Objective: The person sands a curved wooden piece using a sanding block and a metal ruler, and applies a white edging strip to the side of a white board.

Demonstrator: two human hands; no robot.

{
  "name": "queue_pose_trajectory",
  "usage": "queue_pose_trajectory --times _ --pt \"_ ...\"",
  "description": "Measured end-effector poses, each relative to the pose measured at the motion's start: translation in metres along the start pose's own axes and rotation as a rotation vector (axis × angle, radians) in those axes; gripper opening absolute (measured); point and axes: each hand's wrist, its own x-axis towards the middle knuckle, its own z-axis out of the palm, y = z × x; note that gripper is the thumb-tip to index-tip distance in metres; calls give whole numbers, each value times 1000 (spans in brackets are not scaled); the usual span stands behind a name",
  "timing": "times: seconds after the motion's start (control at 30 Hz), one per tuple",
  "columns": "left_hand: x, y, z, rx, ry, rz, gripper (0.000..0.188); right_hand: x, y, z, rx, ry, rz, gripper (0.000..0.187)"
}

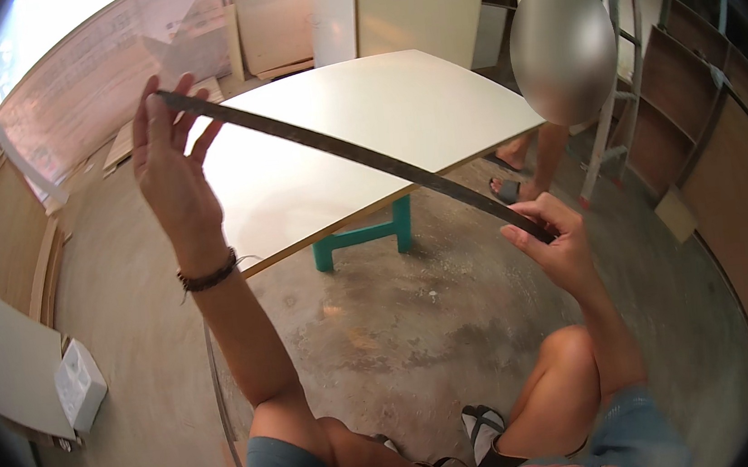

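A long, narrow dark strip (328,145) runs diagonally in front of me, its far end high at the left and its near end lower at the right. At the upper end, my left hand (177,167) holds it lightly, with several fingers spread. My right hand (552,231) pinches the lower end between thumb and curled fingers. Beneath the strip, apart from it, lies a large white panel (342,100) with a brown edge. A green stand (360,235) shows under the panel. The strip's material cannot be made out.
Beyond the panel's right side stands another person (556,146), partly blurred, by a metal ladder (611,131). Brown shelving (672,79) lines the right. At left are a curved white sheet (18,362) and a white foam block (80,385). Boards (418,1) lean at the back.
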Motion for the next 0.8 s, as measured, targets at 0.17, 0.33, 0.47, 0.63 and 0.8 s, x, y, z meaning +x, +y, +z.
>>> queue_pose_trajectory --times 0.17,0.33,0.47,0.63,0.8 --pt "1 3 -2 15 15 -28 46 0 3 -5 -22 -4 -30 22" --pt "-4 5 5 30 78 -8 45 -1 4 -5 -11 3 -23 23" --pt "-3 4 7 17 98 11 39 -1 3 -7 6 6 -20 24" --pt "-2 2 4 9 122 25 39 -2 2 -6 9 -3 -3 25" --pt "-5 1 6 20 173 15 40 -3 6 -8 -13 -16 -10 27"
